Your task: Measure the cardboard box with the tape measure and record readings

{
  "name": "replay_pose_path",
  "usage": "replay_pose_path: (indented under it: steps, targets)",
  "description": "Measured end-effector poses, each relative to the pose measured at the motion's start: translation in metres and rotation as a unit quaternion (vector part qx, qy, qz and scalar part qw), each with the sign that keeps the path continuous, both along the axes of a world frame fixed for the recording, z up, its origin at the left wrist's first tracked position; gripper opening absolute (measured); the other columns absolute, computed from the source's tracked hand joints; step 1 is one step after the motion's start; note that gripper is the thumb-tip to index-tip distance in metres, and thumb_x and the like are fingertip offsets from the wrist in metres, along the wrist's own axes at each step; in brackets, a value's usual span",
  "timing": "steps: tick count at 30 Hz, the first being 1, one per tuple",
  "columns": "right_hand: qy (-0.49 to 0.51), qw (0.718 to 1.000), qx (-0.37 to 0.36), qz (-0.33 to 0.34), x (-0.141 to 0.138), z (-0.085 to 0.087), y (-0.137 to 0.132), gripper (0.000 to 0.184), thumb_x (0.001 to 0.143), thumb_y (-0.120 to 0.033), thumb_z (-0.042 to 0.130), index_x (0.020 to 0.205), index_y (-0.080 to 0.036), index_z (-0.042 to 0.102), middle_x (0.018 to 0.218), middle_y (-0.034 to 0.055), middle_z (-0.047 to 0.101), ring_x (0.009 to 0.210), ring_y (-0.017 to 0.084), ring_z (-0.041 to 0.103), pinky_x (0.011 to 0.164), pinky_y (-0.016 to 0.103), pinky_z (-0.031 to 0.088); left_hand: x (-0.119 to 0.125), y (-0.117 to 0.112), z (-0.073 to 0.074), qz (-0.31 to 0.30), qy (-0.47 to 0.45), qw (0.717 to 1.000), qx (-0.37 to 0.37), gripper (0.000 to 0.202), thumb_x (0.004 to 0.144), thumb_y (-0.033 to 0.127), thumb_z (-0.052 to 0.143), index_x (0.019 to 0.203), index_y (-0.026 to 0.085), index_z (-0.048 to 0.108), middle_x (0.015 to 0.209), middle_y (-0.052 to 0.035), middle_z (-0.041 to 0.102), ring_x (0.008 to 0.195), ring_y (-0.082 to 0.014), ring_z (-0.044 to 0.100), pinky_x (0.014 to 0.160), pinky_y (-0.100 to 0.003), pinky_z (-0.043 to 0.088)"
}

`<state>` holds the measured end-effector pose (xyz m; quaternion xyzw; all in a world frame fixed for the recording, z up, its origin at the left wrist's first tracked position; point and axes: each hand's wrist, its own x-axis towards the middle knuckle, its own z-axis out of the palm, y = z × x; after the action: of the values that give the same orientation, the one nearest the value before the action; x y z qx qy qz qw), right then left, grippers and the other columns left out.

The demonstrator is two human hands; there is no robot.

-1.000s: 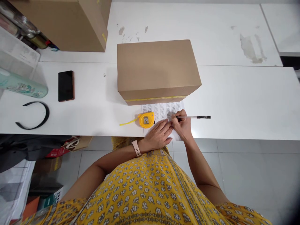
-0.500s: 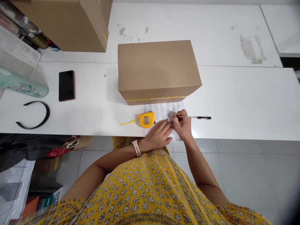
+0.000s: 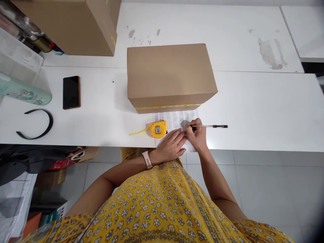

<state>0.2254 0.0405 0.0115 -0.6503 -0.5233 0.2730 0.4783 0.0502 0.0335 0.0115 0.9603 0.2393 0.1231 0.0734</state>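
Observation:
My right hand (image 3: 196, 135) is closed around a pen (image 3: 215, 126), its tip down at a paper sheet (image 3: 174, 118) covered in columns of handwriting. Flat on the lower part of that sheet lies my left hand (image 3: 172, 144), fingers stretched toward the pen hand. A yellow tape measure (image 3: 158, 129) sits just left of my left fingers, partly on the paper, with a short yellow end of tape sticking out. Behind both hands stands a closed cardboard box (image 3: 172, 72) with yellow tape along its near side. The sheet's far edge is hidden by the box.
On the left of the white table (image 3: 253, 108) lie a phone (image 3: 71, 92), a black headband (image 3: 48, 125) and a mint green bottle (image 3: 25, 89). A larger cardboard box (image 3: 73, 30) stands at the back left. Bags and boxes are on the floor below left.

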Motion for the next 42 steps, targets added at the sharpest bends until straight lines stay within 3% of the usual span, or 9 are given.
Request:
replay_pose_path:
  steps: [23, 31, 42]
  targets:
    - [0.015, 0.999, -0.039, -0.024, 0.01, 0.004, 0.001, 0.018, 0.084, -0.024, 0.064, 0.076, -0.026, 0.047, 0.06, -0.007, 0.05, 0.055, 0.012, 0.044, 0.054, 0.028, 0.038, 0.0, -0.001, 0.0, 0.0, -0.002, 1.0, 0.023, 0.053, 0.105, 0.045, 0.047, 0.136, 0.004, 0.06, 0.148, -0.0189, 0.06, 0.144, -0.0328, 0.05, 0.124, -0.046, 0.035]
    - [0.026, 0.999, -0.017, 0.025, 0.01, 0.0, 0.002, 0.02, 0.087, -0.026, 0.064, 0.077, -0.025, 0.046, 0.062, -0.0074, 0.045, 0.056, 0.011, 0.042, 0.055, 0.028, 0.036, 0.0, -0.001, 0.0, -0.002, -0.003, 1.0, 0.023, 0.053, 0.105, 0.044, 0.049, 0.136, 0.003, 0.059, 0.147, -0.0212, 0.06, 0.143, -0.0335, 0.05, 0.125, -0.046, 0.032]
    - [0.014, 0.999, -0.019, 0.021, 0.011, 0.0, 0.002, 0.019, 0.087, -0.025, 0.063, 0.078, -0.025, 0.047, 0.063, -0.0071, 0.047, 0.056, 0.011, 0.043, 0.055, 0.028, 0.037, 0.0, 0.0, 0.002, 0.001, 0.0, 1.0, 0.014, 0.053, 0.105, 0.045, 0.048, 0.137, 0.004, 0.059, 0.147, -0.0196, 0.06, 0.143, -0.033, 0.05, 0.125, -0.046, 0.034]
